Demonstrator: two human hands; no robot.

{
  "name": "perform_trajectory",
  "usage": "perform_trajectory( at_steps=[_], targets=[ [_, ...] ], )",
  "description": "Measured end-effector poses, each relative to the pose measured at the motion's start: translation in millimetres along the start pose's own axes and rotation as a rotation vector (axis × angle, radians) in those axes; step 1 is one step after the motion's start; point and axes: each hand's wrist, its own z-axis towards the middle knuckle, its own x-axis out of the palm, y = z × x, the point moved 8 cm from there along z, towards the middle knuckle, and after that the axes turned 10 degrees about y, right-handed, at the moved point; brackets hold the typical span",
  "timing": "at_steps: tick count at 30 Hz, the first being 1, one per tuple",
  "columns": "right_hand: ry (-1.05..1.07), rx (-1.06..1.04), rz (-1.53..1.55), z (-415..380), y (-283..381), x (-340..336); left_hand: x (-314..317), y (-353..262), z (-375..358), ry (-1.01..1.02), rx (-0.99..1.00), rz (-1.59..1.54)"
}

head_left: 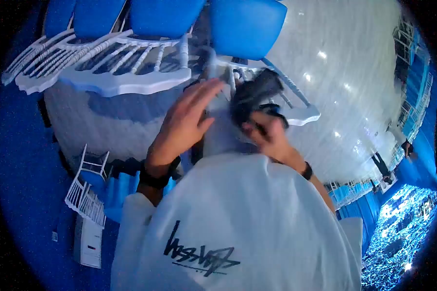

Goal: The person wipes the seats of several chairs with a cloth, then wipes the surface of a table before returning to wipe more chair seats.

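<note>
My left hand [182, 121] is raised in front of my chest with its fingers stretched out and the thumb apart, holding nothing. Beside it on the right, my right hand [269, 133] has its fingers wrapped round the lower part of a black object [257, 92], smeared by motion, so its exact kind is unclear. Behind the object is a white chair [303, 115] with a blue seat [247, 26]. Dark bands circle both my wrists.
White spindle-backed chairs [126, 82] with blue seats stand in a row at the upper left. More chairs [85, 199] and a white box-like unit [90, 242] are at the lower left. Pale shiny floor [344, 72] spreads right, where a distant person [381, 165] stands near chairs.
</note>
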Motion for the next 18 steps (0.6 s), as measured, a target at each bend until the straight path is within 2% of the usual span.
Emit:
perform_trajectory(
  at_steps=[1,2,4,5,7,10,12,13,15,16,18],
  targets=[
    [0.024,-0.191,0.069,16.9,27.0,18.4,3.2,-19.2,2.9,0.041,0.048,0.095],
    [0.095,-0.277,-0.015,24.3,39.4,40.2,9.2,-28.0,2.3,0.104,0.097,0.195],
    [0.072,-0.339,-0.101,27.2,45.0,59.0,23.9,-28.1,-4.7,0.205,0.133,0.397],
    [0.085,-0.361,-0.166,26.0,46.6,56.1,25.8,-24.2,-11.7,0.178,0.154,0.467],
    [0.11,-0.318,-0.285,14.9,37.1,34.7,28.8,-14.3,-23.4,0.199,-0.006,0.417],
    [0.129,-0.19,-0.517,-13.5,-3.3,1.5,36.1,-28.4,-31.8,0.089,-0.024,0.504],
    [0.088,-0.109,-0.669,-37.6,-35.7,-25.6,50.2,-48.6,-19.0,0.135,-0.026,0.514],
    [0.045,-0.1,-0.746,-49.7,-38.5,-44.6,60.3,-54.7,-13.7,0.168,-0.042,0.511],
    [-0.044,-0.096,-0.913,-74.5,-32.3,-86.2,73.2,-84.2,6.2,0.117,0.052,0.559],
    [-0.267,-0.127,-0.894,-87.0,-31.9,-107.1,77.9,-95.0,16.9,0.095,0.105,0.58],
    [-0.502,-0.185,-0.817,-112.6,-30.6,-135.7,82.2,-124.8,37.3,0.001,0.218,0.651]
  ],
)
